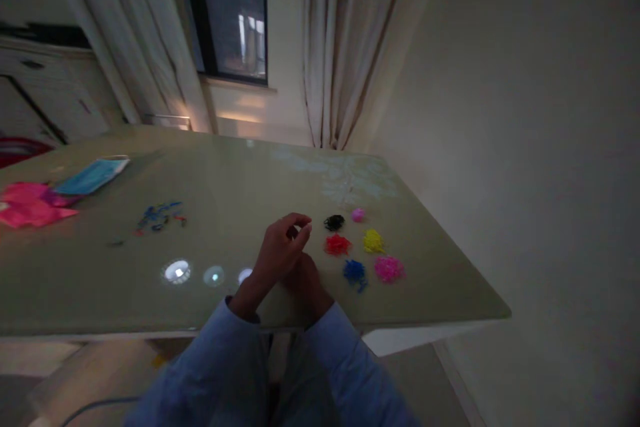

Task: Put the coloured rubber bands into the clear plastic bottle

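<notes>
My left hand [283,245] is over the table's front part, thumb and forefinger curved toward each other near the black pile; whether anything is between them is too small to tell. Below and partly behind it lies my right hand [303,275], its fingers mostly hidden. To the right are small piles of thin pieces: black [334,222], red [337,244], blue [355,271], yellow [373,241] and pink [389,269]. A small pink-purple clump [358,215] sits beside the black pile.
A scattered group of blue, dark and red bits [159,215] lies left on the glossy table [225,180]. Farther left are a blue face mask [93,177] and a bright pink item [33,205]. The table's right edge runs near a wall.
</notes>
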Demonstrator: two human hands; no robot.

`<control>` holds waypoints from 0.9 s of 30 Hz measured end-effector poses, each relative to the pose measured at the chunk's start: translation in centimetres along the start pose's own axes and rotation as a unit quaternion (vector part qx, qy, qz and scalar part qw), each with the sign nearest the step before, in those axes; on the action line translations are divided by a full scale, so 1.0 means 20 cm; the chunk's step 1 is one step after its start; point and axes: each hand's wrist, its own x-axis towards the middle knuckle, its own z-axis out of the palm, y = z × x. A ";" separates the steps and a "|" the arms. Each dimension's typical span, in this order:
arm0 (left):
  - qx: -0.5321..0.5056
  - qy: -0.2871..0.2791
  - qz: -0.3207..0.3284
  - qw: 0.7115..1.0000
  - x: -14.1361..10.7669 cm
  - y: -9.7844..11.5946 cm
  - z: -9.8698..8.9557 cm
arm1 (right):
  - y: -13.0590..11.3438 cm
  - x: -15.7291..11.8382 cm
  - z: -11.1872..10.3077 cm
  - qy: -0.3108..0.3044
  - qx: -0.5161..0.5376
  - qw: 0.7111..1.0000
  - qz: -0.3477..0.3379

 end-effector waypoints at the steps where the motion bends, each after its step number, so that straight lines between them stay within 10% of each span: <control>1: -0.001 0.021 -0.018 1.000 -0.05 -0.04 -0.08 | 0.00 -0.01 -0.01 0.014 0.007 1.000 -0.003; 11: 0.098 0.067 -0.069 0.991 -0.34 -0.49 -0.56 | -0.04 0.05 -0.09 0.040 0.086 0.994 0.052; 27: -0.088 0.089 -0.150 0.981 -0.33 -0.52 -0.57 | -0.61 1.15 0.28 -0.073 -0.052 0.983 -0.159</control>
